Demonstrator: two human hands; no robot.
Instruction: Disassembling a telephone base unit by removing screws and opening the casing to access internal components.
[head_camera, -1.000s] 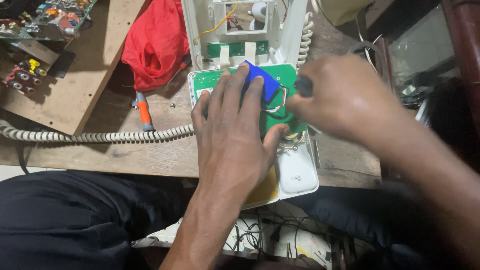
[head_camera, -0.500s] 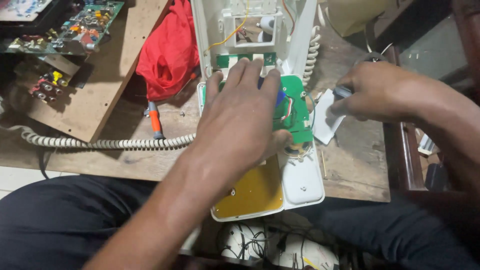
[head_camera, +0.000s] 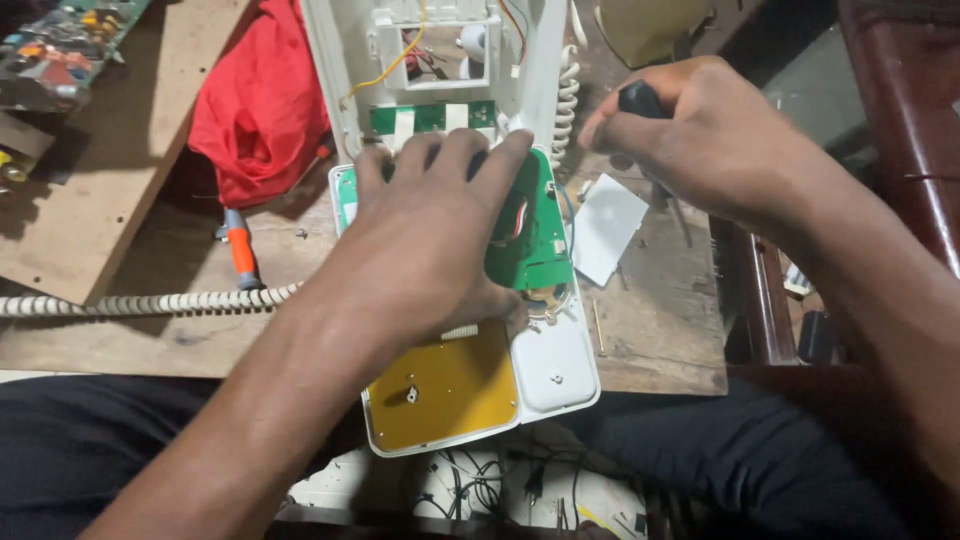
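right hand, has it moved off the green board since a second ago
Yes. The right hand, gripping a black tool handle, earlier lay against the green circuit board; now it sits up and right of it, apart, above the white card.

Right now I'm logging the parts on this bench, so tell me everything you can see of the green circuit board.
The green circuit board looks like a flat, rigid printed board. It lies inside the opened white plastic casing, above a yellow panel. The left hand lies spread flat over most of it, fingers pointing away, so only its right part and a strip at its left edge show. The right hand, gripping a dark tool handle, is clear of it.
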